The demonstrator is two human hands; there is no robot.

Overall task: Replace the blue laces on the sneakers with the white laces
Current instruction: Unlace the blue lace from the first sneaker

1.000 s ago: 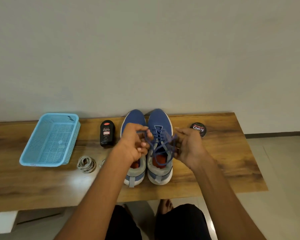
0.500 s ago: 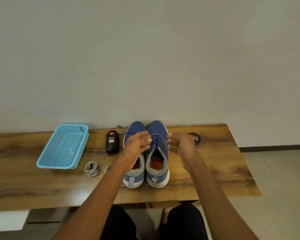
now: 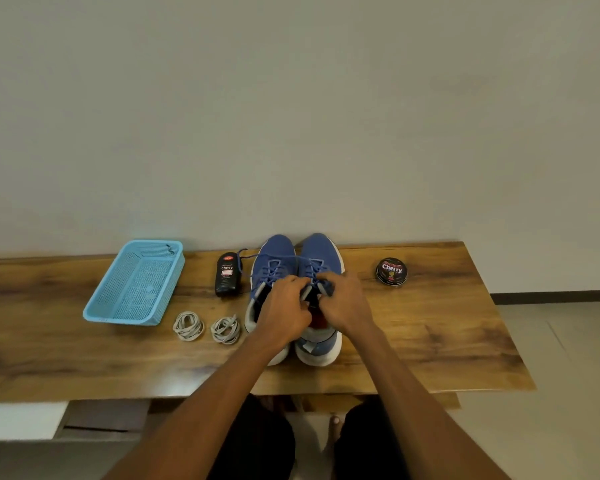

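Early stage. Both sneakers (image 3: 297,271) still carry blue laces (image 3: 274,268); two white lace coils (image 3: 207,328) lie untouched on the bench (image 3: 430,323). Left hand (image 3: 284,311) and right hand (image 3: 343,306) pinch laces at the right shoe's throat. Sneakers mid-bench, toes toward the wall, long axis away from the person.

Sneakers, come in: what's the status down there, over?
Left hand and right hand both pinching the blue laces at the right-side sneaker. Blue laces still threaded. Two white lace bundles waiting untouched. Nothing blocking.
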